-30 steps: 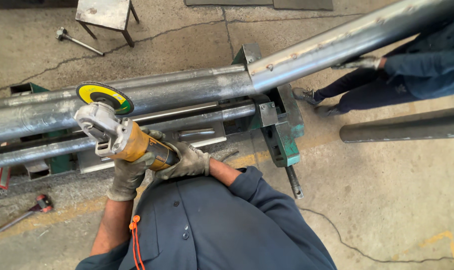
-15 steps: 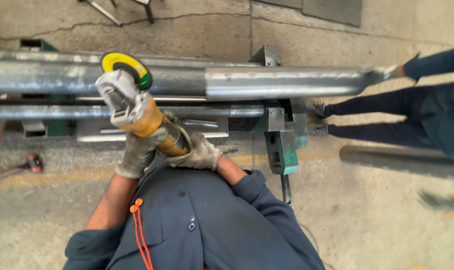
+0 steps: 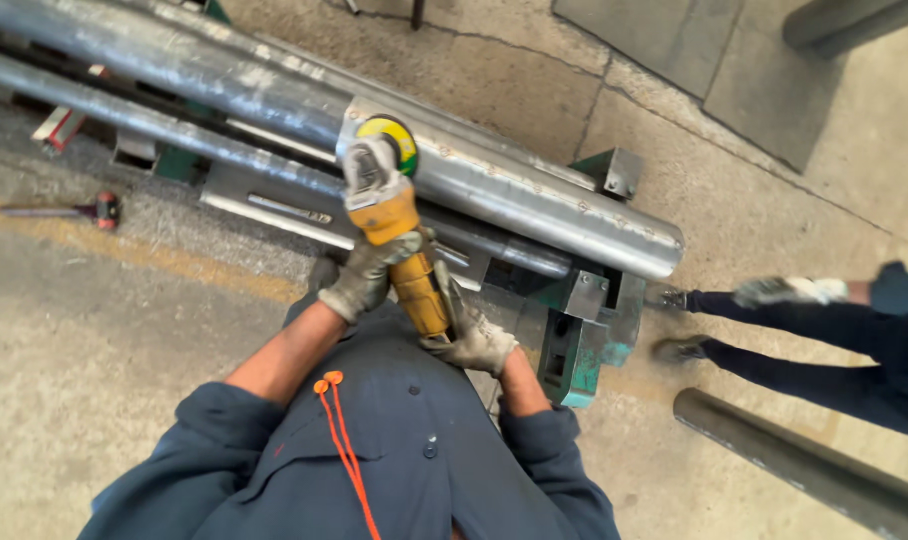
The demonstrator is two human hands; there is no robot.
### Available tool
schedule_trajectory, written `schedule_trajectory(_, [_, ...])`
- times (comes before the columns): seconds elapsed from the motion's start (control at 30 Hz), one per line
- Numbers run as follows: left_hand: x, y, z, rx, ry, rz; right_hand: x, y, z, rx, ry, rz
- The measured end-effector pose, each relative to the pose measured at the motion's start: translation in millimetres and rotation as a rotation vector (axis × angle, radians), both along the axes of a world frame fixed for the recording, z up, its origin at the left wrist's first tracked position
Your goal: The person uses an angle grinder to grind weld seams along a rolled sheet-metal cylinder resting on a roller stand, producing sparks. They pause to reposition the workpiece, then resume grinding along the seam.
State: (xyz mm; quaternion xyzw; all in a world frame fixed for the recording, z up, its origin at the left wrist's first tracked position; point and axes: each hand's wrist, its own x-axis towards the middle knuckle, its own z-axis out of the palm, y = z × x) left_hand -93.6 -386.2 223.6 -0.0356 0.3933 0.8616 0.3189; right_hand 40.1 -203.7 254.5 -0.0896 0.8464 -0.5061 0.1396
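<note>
A yellow angle grinder (image 3: pixel 394 235) is gripped in both gloved hands, the left hand (image 3: pixel 366 275) clenched round its forward body and the right hand (image 3: pixel 471 335) closed on the rear handle; its green-and-yellow disc (image 3: pixel 392 138) is set against a large steel pipe (image 3: pixel 494 190) laid on a green metal stand (image 3: pixel 579 345). Below lies a cracked concrete floor (image 3: pixel 104 320), where a red-handled hammer (image 3: pixel 69 210) is seen. At the right, another worker's gloved hand (image 3: pixel 786 291) is extended near a second pipe (image 3: pixel 804 465).

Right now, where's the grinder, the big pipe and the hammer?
grinder (image 3: pixel 406 262), head view, its yellow body.
big pipe (image 3: pixel 534 195), head view, its shiny side.
hammer (image 3: pixel 102 208), head view, its red head end on the floor.
</note>
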Motion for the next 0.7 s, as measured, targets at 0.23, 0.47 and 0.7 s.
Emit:
schedule_trajectory(0.23, [-14,8,-49,-0.009,-0.060,-0.027,0,-17,-35,0.253,0.177,-0.029])
schedule_trajectory(0.47, [-27,4,-87,-0.062,-0.345,-0.199,16,-58,-67,0.454,0.004,-0.057])
schedule_trajectory(0.7, [-42,-9,-101,-0.093,-0.286,-0.235,35,-77,-102,0.501,-0.064,-0.156])
